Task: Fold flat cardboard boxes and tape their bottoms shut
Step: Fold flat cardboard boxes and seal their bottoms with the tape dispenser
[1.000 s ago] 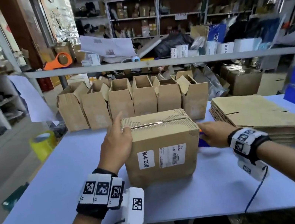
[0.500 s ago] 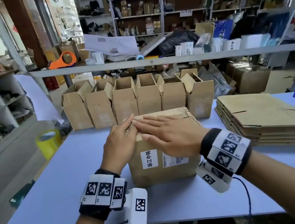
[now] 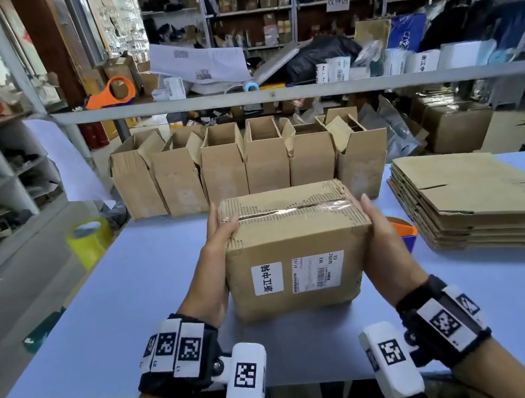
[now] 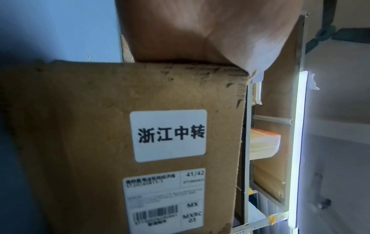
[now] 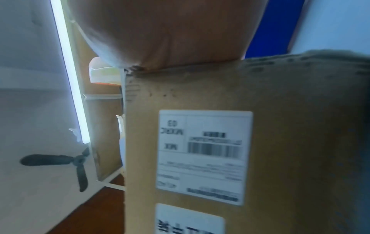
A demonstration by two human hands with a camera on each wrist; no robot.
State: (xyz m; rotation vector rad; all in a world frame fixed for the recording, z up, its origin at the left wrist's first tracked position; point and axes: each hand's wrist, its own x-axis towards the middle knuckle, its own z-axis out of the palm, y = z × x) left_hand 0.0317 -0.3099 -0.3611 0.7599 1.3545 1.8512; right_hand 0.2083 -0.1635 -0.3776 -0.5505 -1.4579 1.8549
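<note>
both hands (image 3: pixel 220 254) (image 3: pixel 381 241) clasp the taped box (image 3: pixel 294 249); finger curl seemingly slight.

— Where's my head camera looking?
— Forward and down over the table (image 3: pixel 123 291), shelves beyond.
— And my 2 wrist cameras?
— Each close against the taped box (image 3: pixel 294 252), from opposite sides; all 3 views share its labelled face (image 4: pixel 168 136) (image 5: pixel 204 156).

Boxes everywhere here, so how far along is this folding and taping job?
Done: six folded boxes stand open-topped in a row at the back of the table. In hand: the left hand and right hand hold a box by its sides, clear tape along its upturned seam. Left: a stack of flat cardboard waits to the right.
</note>
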